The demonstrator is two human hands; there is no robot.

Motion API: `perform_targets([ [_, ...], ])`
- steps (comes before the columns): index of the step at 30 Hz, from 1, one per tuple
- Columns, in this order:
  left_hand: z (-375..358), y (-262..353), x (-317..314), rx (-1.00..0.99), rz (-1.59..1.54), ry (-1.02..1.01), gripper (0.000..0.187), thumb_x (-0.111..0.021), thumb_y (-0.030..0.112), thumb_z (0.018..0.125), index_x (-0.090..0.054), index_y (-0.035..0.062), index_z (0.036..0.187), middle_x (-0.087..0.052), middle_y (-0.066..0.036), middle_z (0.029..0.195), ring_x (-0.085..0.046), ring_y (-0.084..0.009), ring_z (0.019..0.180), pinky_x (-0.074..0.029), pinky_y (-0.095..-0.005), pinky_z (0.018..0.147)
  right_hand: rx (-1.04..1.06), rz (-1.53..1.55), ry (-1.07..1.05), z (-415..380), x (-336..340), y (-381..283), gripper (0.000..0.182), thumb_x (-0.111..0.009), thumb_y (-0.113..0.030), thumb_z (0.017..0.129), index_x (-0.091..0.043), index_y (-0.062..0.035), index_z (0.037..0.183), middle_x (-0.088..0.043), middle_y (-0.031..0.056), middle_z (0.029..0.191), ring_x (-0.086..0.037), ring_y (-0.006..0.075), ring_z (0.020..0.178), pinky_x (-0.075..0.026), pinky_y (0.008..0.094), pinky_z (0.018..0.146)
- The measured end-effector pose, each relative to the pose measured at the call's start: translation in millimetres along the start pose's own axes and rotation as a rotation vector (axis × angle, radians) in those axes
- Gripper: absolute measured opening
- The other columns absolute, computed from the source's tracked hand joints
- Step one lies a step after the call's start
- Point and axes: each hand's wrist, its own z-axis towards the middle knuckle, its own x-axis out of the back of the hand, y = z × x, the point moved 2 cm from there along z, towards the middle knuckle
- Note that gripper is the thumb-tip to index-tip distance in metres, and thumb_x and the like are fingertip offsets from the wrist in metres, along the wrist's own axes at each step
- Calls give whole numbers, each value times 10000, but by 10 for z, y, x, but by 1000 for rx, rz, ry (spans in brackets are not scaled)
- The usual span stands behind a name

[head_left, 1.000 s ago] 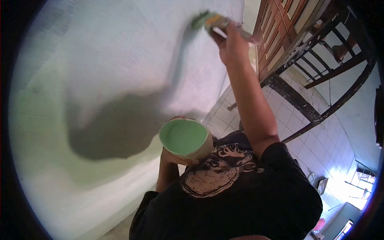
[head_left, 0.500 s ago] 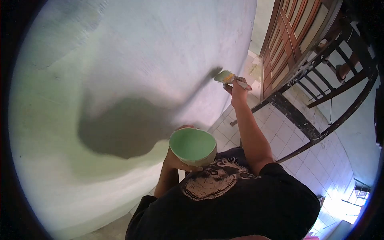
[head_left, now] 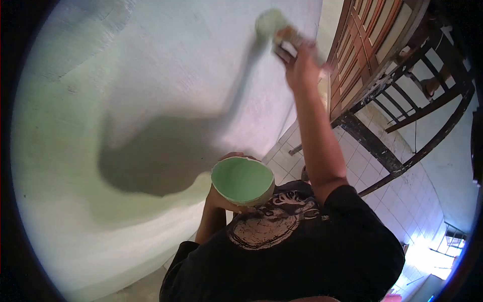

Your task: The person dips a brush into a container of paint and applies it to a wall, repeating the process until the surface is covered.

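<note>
My left hand is wrapped round a bowl with light green paint inside, held close to my chest. Up at the wall, my right hand grips a paintbrush by its handle. The hand and brush are blurred by motion. A pale green patch shows on the wall at the bristles, which seem to touch it. The wall is whitish, with green areas to the left and lower down. My shadow falls across its middle.
At the right stands a dark, paint-spattered chair or bench frame on white floor tiles. Behind it is a brown wooden door. A person's foot shows beyond the frame's slats. Bright light comes in at the lower right.
My right hand has moved the paintbrush upward along the wall, and a pale green patch now shows there. The bowl in my left hand has stayed almost in place.
</note>
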Motion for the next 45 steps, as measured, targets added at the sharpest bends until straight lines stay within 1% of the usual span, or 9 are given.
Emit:
perform_targets([
  [1,-32,-13,13,36,3,20,1096,-887,199,374,-314,88,1302,-485,-190,1175,-495,-342,1092,-443,-470,866,-28,-82,-27,-172,206,202,323,-413,-227,931,-297,-135,1218,-506,159,1142,-561,330,971,-516,455,798],
  [2,-46,-28,34,68,6,39,1099,-891,199,365,-321,92,1299,-487,-190,1172,-497,-342,1089,-441,-470,869,-92,-33,83,-283,415,372,193,-481,-170,899,-369,-95,1038,-507,152,1051,-587,312,893,-541,445,718],
  [9,-111,-64,168,78,257,24,1134,-899,229,312,-333,30,1274,-395,-135,1266,-454,-272,1140,-397,-416,925,-351,-580,304,-569,1689,878,157,-505,-108,871,-445,-48,1003,-521,130,1029,-588,228,879,-563,345,670],
  [15,-107,-39,145,38,113,96,1150,-905,225,305,-325,23,1278,-398,-134,1272,-456,-253,1141,-398,-407,930,-140,-455,217,-228,281,331,192,-481,-49,838,-455,-17,1025,-517,126,1036,-575,224,876,-562,366,713],
  [17,-86,-24,149,57,53,50,1087,-875,111,353,-317,74,1285,-481,-191,1194,-497,-328,1094,-439,-462,863,-102,-303,174,-158,-164,-43,204,-463,-47,837,-454,0,1035,-523,125,1025,-565,234,901,-547,394,757],
  [21,-111,-121,132,187,-9,79,1150,-911,229,313,-313,13,1272,-478,-133,1196,-479,-264,1118,-398,-411,931,118,40,-32,-13,-559,-462,214,-421,-81,867,-456,16,1054,-534,142,1049,-566,262,916,-518,413,808],
  [25,82,-74,90,-7,69,-21,1141,-910,236,323,-312,10,1268,-475,-144,1202,-474,-259,1128,-395,-415,931,170,22,-153,-26,-372,-236,234,-467,-121,887,-379,-49,1091,-511,144,1056,-580,271,913,-543,414,728],
  [35,-90,-153,277,27,258,-23,1127,-903,305,341,-334,13,1268,-391,-136,1266,-438,-249,1158,-374,-406,944,-409,-494,348,-524,1323,581,180,-506,-101,854,-432,-81,1017,-566,124,947,-626,257,734,-564,341,642],
  [45,-119,-1,96,178,-1,57,1141,-912,232,343,-300,15,1280,-499,-140,1173,-502,-246,1092,-406,-404,923,163,-64,-87,184,-954,-789,220,-471,-149,881,-437,-8,1047,-554,142,1021,-551,263,976,-533,367,757],
])
